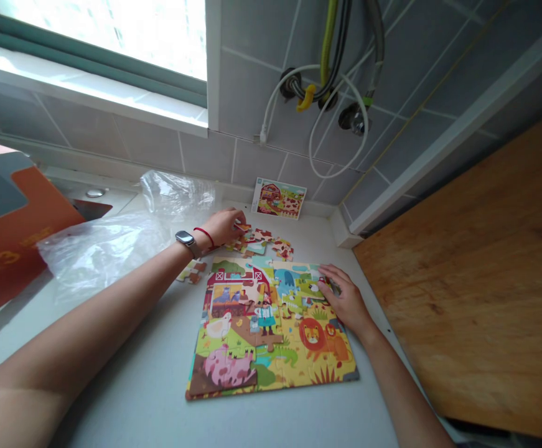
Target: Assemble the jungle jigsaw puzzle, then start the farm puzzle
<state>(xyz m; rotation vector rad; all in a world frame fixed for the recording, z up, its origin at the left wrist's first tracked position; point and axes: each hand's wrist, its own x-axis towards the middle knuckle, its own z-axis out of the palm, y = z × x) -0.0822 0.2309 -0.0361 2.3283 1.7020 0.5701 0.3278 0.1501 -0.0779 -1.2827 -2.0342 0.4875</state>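
My left hand [225, 226] reaches to the pile of loose puzzle pieces [256, 241] behind the board. Its fingers are curled together, with a small orange-red puzzle piece [243, 228] at their tips. My right hand [346, 300] rests at the upper right edge of the jigsaw puzzle [315, 367], thumb and fingers apart on its surface. The puzzle lies flat, showing lions and a crocodile on its right. A farm section with a barn, a hen, a pig and a farmer lies over its left side. A few more loose pieces [192, 271] sit under my left wrist.
A picture card [279, 198] of a farm leans on the tiled wall behind the pieces. Crumpled clear plastic bags [107, 252] and an orange box [4, 218] stand at left. A wooden panel [476, 274] borders the right side. Hoses and a white cable [312, 155] hang above.
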